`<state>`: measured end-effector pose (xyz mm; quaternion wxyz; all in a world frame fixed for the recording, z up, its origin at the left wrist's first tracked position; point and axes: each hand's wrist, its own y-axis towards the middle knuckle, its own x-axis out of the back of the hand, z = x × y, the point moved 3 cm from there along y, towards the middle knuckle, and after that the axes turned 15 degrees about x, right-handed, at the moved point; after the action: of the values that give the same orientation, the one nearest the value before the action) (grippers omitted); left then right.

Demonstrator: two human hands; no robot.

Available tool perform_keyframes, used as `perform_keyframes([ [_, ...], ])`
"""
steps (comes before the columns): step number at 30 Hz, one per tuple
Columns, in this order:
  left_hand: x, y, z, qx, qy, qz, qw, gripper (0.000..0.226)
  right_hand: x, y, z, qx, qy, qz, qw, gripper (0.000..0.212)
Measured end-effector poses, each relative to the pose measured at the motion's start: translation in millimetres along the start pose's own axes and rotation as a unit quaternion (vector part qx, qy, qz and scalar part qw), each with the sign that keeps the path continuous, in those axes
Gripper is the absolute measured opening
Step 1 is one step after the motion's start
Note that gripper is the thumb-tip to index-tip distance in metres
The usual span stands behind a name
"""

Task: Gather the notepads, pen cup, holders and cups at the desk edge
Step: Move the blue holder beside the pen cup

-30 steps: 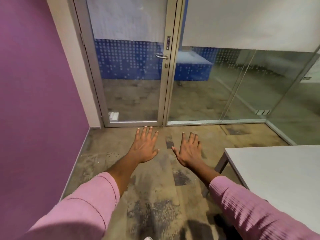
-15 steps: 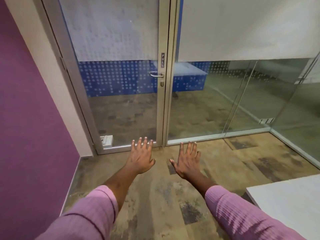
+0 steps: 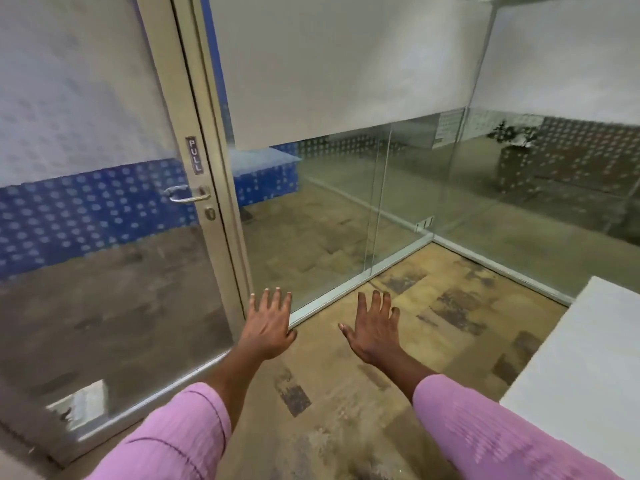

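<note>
A: Start with the fingers. What are they doing?

B: On the left hand [image 3: 268, 329] the fingers [image 3: 277, 299] are stretched flat and spread, palm down, gripping nothing. The right hand [image 3: 375, 332] is the same: fully open, its fingers [image 3: 375, 303] fanned, empty. Both hover in the air over the carpeted floor [image 3: 349, 386], touching nothing.

A: And further out?

B: Pink sleeves [image 3: 173, 441] run back to the bottom of the view. Ahead of the left hand stands a glass door [image 3: 104, 237] with a lever handle [image 3: 188, 195] and a PULL label [image 3: 194, 154]; glass partitions [image 3: 346, 202] continue to the right.

A: Where are the notepads, pen cup, holders and cups?

B: None are in view. Only a corner of the white desk [image 3: 588, 368] shows at the right edge, and that part is bare.

A: So the gathering hasn't begun?

B: I'd judge not; the person faces away from the desk.

A: What could go wrong?

B: Turning back quickly with arms outstretched, the right forearm could clip the desk's near corner, or sweep items off its edge unseen. A hand might also strike the glass, which is close.
</note>
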<state>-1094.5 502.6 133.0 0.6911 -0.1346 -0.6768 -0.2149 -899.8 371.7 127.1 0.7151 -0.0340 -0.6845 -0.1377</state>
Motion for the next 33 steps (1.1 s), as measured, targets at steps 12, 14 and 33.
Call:
perform_keyframes([
  [12,-1,238,-169,-0.206,-0.014,-0.035,0.978,0.083,-3,123,-173,-0.175,-0.010,-0.014,0.984,0.088],
  [14,-4,281,-201,-0.234,-0.007,-0.046,0.971,0.083,-7,146,-211,-0.201,-0.010,-0.019,0.979,0.087],
  [33,-6,595,-513,-0.409,-0.025,-0.065,0.910,0.081,2,317,-510,-0.396,-0.047,-0.019,0.917,0.088],
])
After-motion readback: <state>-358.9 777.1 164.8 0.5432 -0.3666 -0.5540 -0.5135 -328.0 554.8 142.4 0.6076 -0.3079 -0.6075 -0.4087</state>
